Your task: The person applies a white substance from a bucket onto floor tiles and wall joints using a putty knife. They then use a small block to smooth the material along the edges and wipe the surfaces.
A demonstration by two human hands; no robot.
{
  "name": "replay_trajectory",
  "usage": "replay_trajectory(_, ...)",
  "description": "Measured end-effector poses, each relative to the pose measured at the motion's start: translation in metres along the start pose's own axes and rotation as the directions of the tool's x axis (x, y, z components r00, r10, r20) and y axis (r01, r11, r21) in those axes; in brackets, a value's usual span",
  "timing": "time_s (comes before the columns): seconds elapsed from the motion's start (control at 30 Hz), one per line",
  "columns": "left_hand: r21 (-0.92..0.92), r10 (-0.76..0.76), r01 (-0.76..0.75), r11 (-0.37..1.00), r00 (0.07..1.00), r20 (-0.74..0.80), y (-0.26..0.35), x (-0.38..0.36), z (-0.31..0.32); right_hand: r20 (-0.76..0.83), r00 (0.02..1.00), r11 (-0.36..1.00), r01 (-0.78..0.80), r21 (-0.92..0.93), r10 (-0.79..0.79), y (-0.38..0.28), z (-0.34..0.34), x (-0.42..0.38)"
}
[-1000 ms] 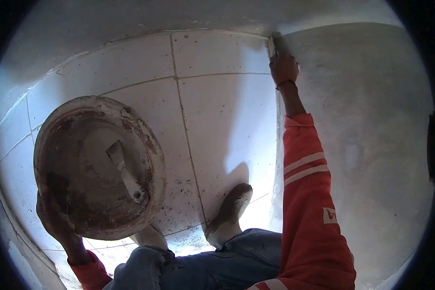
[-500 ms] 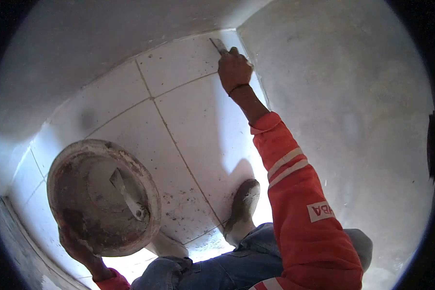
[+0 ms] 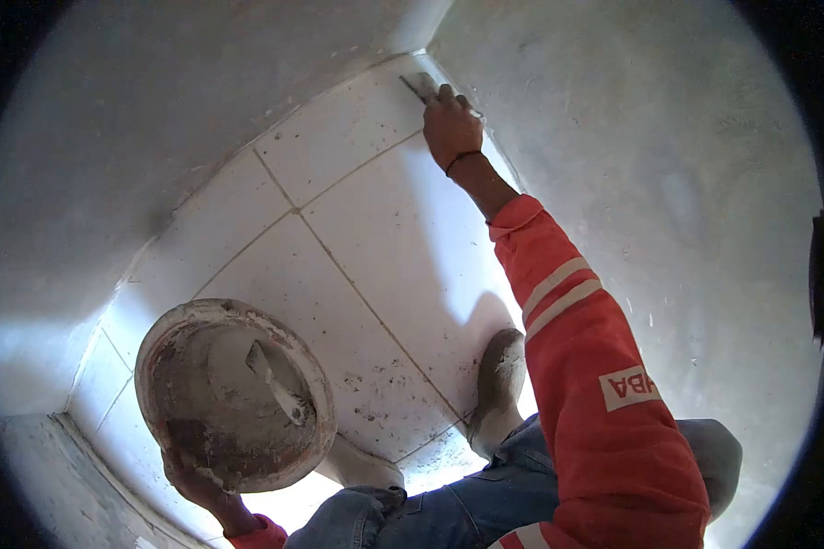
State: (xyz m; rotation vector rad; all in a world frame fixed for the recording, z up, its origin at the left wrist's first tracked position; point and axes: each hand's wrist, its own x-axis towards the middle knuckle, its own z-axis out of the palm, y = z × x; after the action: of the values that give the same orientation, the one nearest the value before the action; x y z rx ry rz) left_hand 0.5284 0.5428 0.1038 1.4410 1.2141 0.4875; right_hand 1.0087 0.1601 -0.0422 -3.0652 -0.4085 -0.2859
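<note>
My right hand [image 3: 453,128] is closed around a flat-bladed scraper [image 3: 421,87], its blade at the floor by the corner where two walls meet. The handle is mostly hidden in my fist. At the lower left, my left hand [image 3: 192,478] grips the near rim of a round, mortar-crusted basin [image 3: 324,375]; some fingers are hidden by it. Inside the basin, at its right side, lies a second trowel-like tool [image 3: 275,382] with a pale, coated handle, touched by neither hand. Greyish residue coats the basin's inside.
White floor tiles [image 3: 375,220] with dark joints and scattered crumbs spread below me. Grey plastered walls [image 3: 632,165] close in at the right and far left [image 3: 183,101]. My boots [image 3: 501,375] stand near the basin. A dark object [image 3: 819,279] shows at the far right edge.
The view has shifted, so the basin and boots appear farther right. My right hand has moved slightly along the right wall's base, still gripping the scraper. My left hand stays on the basin.
</note>
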Motion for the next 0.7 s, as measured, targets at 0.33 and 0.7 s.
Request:
replay_trajectory(0.33,0.066,0.066,-0.071,0.995,0.995,0.068,-0.005,0.007,-0.006,-0.039,0.975,0.975,0.218,-0.049,-0.219,-0.016,0.01,-0.032)
replay_trajectory(0.7,0.166,0.132,-0.121,0.979,0.99,-0.056,0.018,-0.013,0.027,-0.015,0.997,0.997,0.072,0.002,-0.072,-0.053,-0.015,-0.013)
